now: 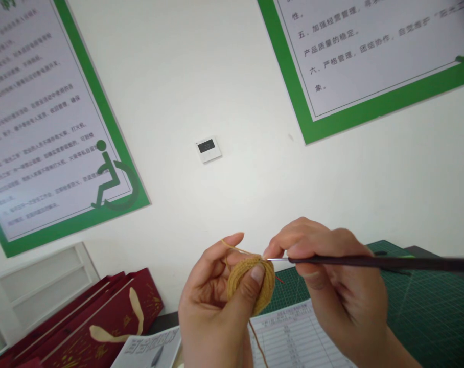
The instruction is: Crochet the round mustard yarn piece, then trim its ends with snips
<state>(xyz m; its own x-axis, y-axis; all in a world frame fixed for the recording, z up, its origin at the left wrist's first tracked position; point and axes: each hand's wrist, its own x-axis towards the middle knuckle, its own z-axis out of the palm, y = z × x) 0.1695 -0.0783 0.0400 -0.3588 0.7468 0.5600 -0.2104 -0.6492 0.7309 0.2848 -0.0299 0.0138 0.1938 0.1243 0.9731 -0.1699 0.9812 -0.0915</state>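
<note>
My left fingers [251,289] are clamped on one mustard crocheted piece [269,289], low in the middle of the scene; my thumb hides part of its face. My right fingers [312,243] grip one crochet hook [343,261], its tip hard to make out at the piece's edge, its right end cut off. One yarn strand [237,248] crosses my left index finger. Near me lie two printed sheets [289,332], both partly hidden or cut off. I count one green mat [412,296] to the right, at least two overlapping red bags [149,296] to the left, and two cropped posters [370,61] on the far wall.
</note>
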